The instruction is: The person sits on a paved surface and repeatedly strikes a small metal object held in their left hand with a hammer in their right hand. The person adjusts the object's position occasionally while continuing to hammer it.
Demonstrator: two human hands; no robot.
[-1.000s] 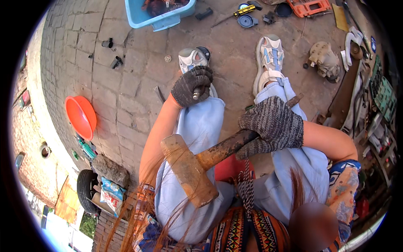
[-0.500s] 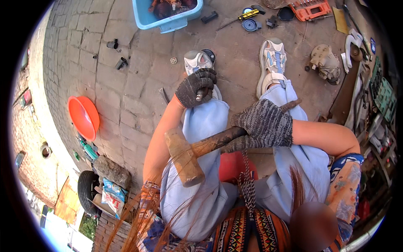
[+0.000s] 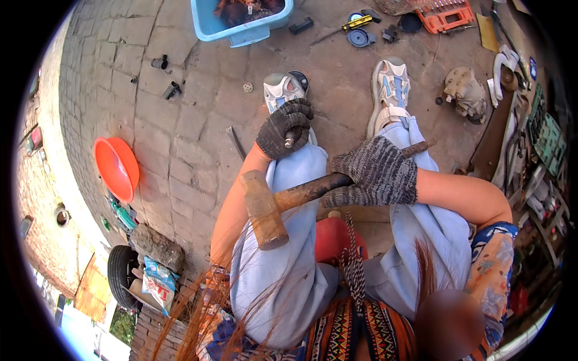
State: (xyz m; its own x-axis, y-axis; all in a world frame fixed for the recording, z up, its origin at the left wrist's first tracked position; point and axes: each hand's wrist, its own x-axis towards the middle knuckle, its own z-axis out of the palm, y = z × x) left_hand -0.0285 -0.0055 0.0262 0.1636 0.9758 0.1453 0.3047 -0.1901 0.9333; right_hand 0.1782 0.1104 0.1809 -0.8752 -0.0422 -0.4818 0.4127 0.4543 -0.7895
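Note:
My right hand, in a grey knitted glove, is closed round the wooden handle of a hammer. Its heavy, worn head hangs over my left thigh, close to my left forearm, and the handle's end sticks out past my right wrist. In front of my left knee, my left hand, gloved alike, is wrapped round a metal rod. Only the rod's shiny blunt end shows; the rest is hidden by the fist and the leg. Hammer head and rod are apart.
A blue tub with dark reddish parts stands ahead. Near it lie a yellow screwdriver and an orange tool case. A metal housing is at right, a red basin and tire at left.
The hammer head has risen slightly, away from my left thigh. My left hand keeps its grip on the rod with hardly any shift.

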